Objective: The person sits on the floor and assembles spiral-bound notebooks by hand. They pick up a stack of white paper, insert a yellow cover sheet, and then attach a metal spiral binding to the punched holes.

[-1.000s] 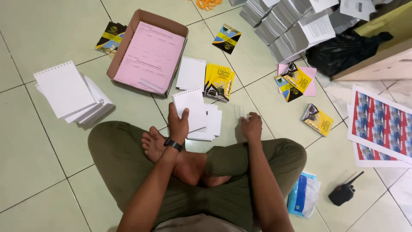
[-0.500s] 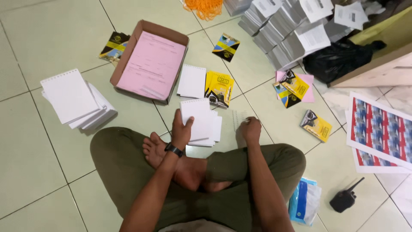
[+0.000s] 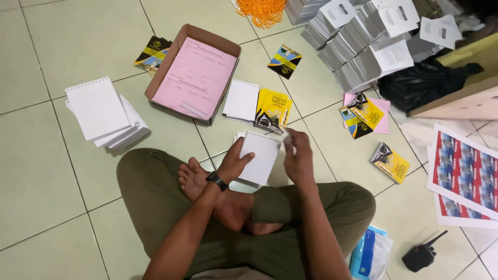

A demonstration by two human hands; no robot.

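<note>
The surface is a floor (image 3: 57, 207) of pale green glazed tiles with dark grout lines; a person sits cross-legged on it, barefoot, in olive trousers. No walls show, only a wooden edge far to the right of the white notepad.

The white notepad (image 3: 258, 157) is lifted just above the lap, in front of the crossed legs. Its punched binding edge faces up and away from the person, its long axis runs roughly away from the body, tilted a little to the right. The left hand (image 3: 234, 162), with a dark watch at the wrist, is clamped on the pad's left edge, thumb on top. The right hand (image 3: 297, 155) is closed at the pad's upper right corner, pinching something small and pale; what it is cannot be told.

Just beyond the notepad lie another white pad and a yellow-black cover stack (image 3: 273, 108). Farther beyond, slightly left, stands a cardboard box (image 3: 171, 65) holding pink sheets. Left of the notepad sits a stack of blank pads (image 3: 104, 111), with bare tiles between. Right of it lie a yellow booklet (image 3: 390, 162) and red-blue printed sheets (image 3: 464, 173). A black handheld radio (image 3: 421, 255) lies to the lower right. Open floor remains to the left and lower left.
</note>
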